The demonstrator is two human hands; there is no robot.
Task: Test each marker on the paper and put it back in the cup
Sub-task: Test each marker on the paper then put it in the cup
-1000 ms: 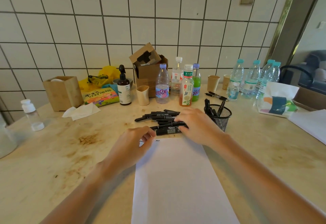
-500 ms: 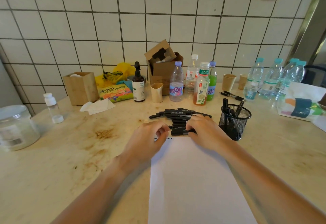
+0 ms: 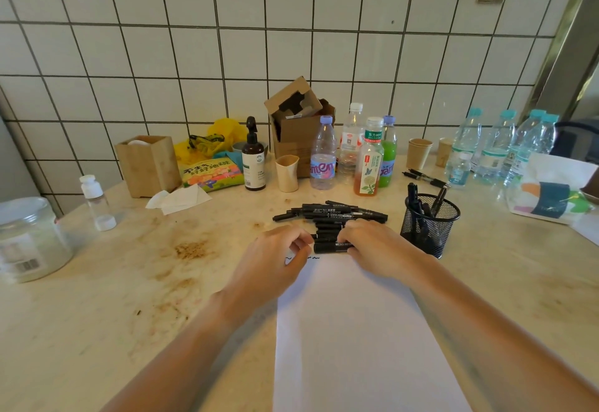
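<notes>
Black markers [image 3: 330, 215] lie heaped at frame centre, just above the white paper [image 3: 356, 330], with the mesh cup [image 3: 429, 222] to their right. The right hand [image 3: 372, 246] curls around the nearest marker [image 3: 330, 247] while the left hand [image 3: 275, 259] pinches at its left end, fingers narrow. Likely uncapping: pull straight, steadying the barrel so the heap stays put

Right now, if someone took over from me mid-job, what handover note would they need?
Left hand: fingers curled at the paper's top edge; whether it pinches a cap is hidden.
Right hand: grips the nearest marker of the pile.
Marker pile lies on the table beyond the paper; mesh cup stands right of it, holding a few markers.
Done: a few short squiggles at the paper's top.
Left: test the piled markers, return each to the cup.
</notes>
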